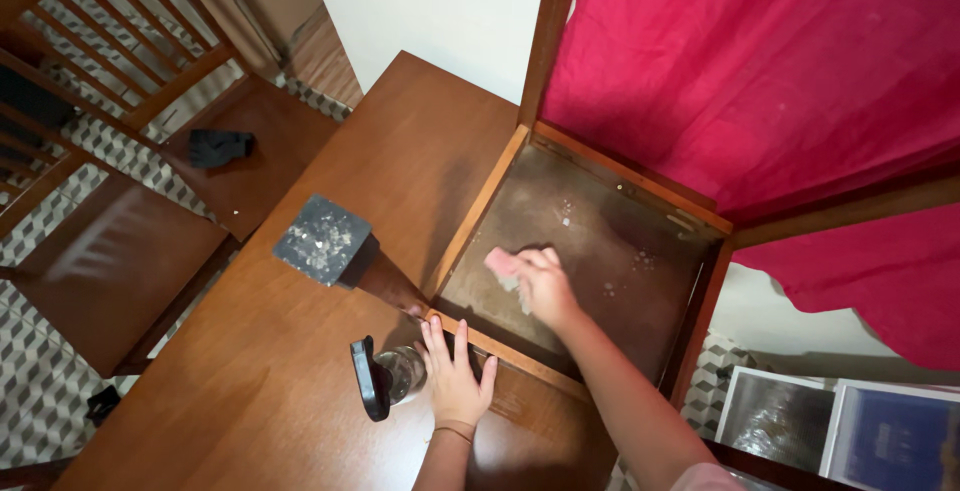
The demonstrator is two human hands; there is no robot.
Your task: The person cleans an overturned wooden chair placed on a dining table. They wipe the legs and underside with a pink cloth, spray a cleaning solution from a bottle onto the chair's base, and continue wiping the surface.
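Two wooden chairs (120,251) stand left of the table — one bears a black cloth (220,146). Red fabric (760,61) hangs upper right; patterned floor tiles (40,401) below.

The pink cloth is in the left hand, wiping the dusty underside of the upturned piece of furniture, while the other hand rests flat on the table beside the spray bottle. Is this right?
Not quite. The head view shows the pink cloth in the right hand, not the left. The rest holds: it wipes the dusty underside, and the left hand rests flat on the table beside the spray bottle.
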